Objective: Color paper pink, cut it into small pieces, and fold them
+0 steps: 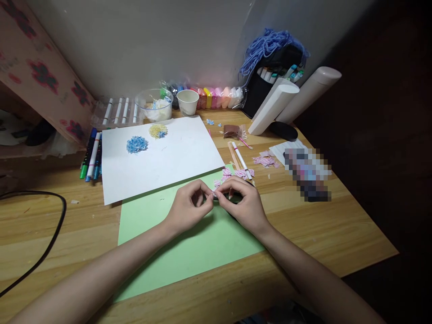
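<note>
Above the green sheet (168,261), my left hand (189,204) and my right hand (245,202) meet fingertip to fingertip. Both are closed in a pinch on a tiny pale scrap (215,195), too small to make out clearly. Just beyond the fingers lie several pink-and-white striped paper pieces (240,173), partly hidden by my right hand. A dark object behind that hand is mostly covered. The white sheet (162,175) overlaps the green one and carries a blue crumpled-paper cluster (137,145) and a yellow one (157,131) with some blue.
Markers (92,157) lie left of the white sheet. Behind it stand a clear bowl (153,105) and a paper cup (187,102). A capped white pen (241,157), more pink scraps (266,159) and white cylinders (275,108) are at right. A black cable (62,216) curves at left.
</note>
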Available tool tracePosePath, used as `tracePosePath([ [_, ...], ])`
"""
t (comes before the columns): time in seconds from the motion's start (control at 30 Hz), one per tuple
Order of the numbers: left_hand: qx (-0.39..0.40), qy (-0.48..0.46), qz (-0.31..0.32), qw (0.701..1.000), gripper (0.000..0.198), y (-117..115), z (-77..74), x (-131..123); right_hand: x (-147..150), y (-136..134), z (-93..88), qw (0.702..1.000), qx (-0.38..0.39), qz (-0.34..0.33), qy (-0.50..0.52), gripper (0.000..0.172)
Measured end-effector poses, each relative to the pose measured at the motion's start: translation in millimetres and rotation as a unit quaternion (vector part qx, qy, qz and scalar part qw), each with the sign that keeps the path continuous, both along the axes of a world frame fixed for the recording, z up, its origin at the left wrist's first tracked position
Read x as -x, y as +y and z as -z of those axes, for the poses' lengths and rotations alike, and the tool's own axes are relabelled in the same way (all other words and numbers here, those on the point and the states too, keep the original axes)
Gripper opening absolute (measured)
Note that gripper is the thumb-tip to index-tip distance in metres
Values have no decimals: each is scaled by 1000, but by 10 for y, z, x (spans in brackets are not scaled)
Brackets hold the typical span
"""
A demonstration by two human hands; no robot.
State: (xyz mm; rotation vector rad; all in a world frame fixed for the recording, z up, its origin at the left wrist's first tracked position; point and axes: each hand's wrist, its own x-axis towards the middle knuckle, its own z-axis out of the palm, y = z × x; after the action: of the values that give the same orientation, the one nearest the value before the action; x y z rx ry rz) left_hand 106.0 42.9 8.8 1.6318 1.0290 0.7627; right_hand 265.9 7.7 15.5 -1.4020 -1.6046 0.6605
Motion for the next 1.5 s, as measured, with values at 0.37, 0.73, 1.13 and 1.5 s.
tracePosePath([
  [0.37, 0, -11, 9, 1000, 3, 4, 6, 15, -31, 22, -13, 999, 1, 26, 26, 9],
  [0.73, 14, -5, -6, 1000, 11, -7, -20, 15, -62, 34, 9, 999, 12, 29, 30, 7],
  [1.13, 1, 4, -23, 1000, 25, -14, 4, 7, -4, 10, 17, 999, 21, -7, 48, 8],
  [1.5, 13, -17, -12, 1000, 23, 2, 7, 31, -20, 37, 37, 995, 54, 37, 76, 10],
])
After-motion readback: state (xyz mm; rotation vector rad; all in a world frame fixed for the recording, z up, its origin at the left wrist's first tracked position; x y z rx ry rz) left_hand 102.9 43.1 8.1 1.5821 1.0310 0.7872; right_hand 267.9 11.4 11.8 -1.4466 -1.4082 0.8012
